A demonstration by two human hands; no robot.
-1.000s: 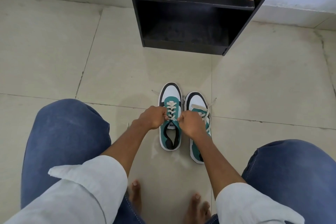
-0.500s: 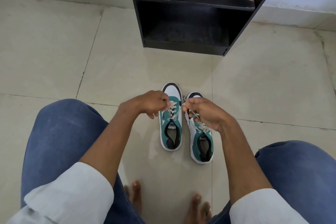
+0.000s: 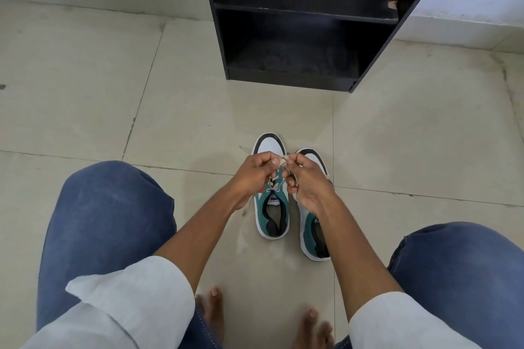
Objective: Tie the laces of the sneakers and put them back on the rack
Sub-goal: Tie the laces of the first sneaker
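Observation:
Two white, teal and black sneakers stand side by side on the floor, toes pointing at the rack. Over the left sneaker (image 3: 271, 212) my left hand (image 3: 255, 176) and my right hand (image 3: 307, 181) meet, each pinching a cream lace (image 3: 279, 183) that rises from its eyelets. My right hand and forearm cover the middle of the right sneaker (image 3: 314, 238); I cannot see its laces. The black rack (image 3: 300, 22) stands open ahead, its two visible shelves bare.
I squat on a beige tiled floor (image 3: 198, 122), my knees in blue jeans at either side and my bare feet below. The rack stands against a white wall with a low skirting.
My hands had spread apart with the left sneaker's lace ends; now they have come back together above its tongue, fingers pinching the lace. The sneakers have not moved.

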